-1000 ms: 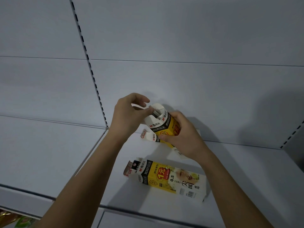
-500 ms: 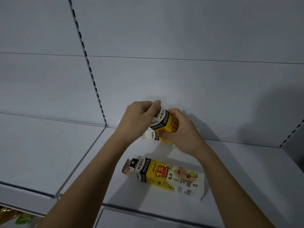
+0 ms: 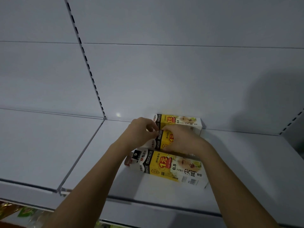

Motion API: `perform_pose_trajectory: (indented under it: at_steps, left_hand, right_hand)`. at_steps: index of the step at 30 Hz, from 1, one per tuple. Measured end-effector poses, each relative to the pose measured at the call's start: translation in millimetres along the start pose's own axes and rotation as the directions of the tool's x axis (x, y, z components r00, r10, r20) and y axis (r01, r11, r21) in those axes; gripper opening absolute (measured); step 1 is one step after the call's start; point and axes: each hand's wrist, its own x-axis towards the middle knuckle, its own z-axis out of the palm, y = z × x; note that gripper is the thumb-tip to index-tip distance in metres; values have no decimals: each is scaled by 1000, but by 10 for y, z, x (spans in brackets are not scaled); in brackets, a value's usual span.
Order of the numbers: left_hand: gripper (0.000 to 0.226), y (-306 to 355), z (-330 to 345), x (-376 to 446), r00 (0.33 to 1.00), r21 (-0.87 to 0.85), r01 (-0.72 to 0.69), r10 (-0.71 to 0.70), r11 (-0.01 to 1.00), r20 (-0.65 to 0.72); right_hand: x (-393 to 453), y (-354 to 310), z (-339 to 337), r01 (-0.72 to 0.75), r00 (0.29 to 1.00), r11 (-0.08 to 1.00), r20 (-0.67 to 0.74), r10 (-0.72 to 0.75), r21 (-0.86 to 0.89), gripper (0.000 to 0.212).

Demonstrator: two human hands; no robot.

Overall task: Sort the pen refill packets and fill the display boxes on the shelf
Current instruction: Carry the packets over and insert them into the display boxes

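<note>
Three yellow, black and white refill display boxes lie on their sides on the white shelf [image 3: 238, 162]. The back box [image 3: 181, 121] lies against the rear panel. The front box [image 3: 167, 165] lies nearest me, its flap end to the left. Between them is the middle box [image 3: 164, 140], low over the shelf or on it, I cannot tell which. My right hand [image 3: 182, 139] grips its body from the right. My left hand [image 3: 141, 131] pinches its left flap end with curled fingers. My hands hide most of this box.
A slotted upright [image 3: 85, 60] divides the grey back panel. A second white shelf [image 3: 41, 142] adjoins on the left. Coloured packets [image 3: 24, 211] show below the shelf edge at the bottom left. Another slotted upright [image 3: 294, 119] stands at the far right.
Both hands brought the held box down from in front of the back panel and turned it onto its side between the other two boxes. The view tilted, revealing the back box.
</note>
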Motion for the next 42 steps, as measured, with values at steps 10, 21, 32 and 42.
perform_pose_trajectory:
  at_steps: [10,21,32,42]
  left_hand:
    - [28,-333,61,-130,973,107,-220,227,970,-53]
    - [55,-313,-196,-820,951,306,-238,286,922,-120]
    - [39,-543,-46,-2978,913,273,275,-162,922,-375]
    - [41,-1147,206,-4785,523,2,807,-713,591,-466]
  right_hand:
    - [-122,-46,-29,-52,997,947,-41,69,317,66]
    - [-577,-346,-138,224,966,951,-178,-187,215,28]
    - [-1220,-966,538,397,901,863,44,-431,312,15]
    - [-1498,-1937,1680,412,744,864,441,-502,287,16]
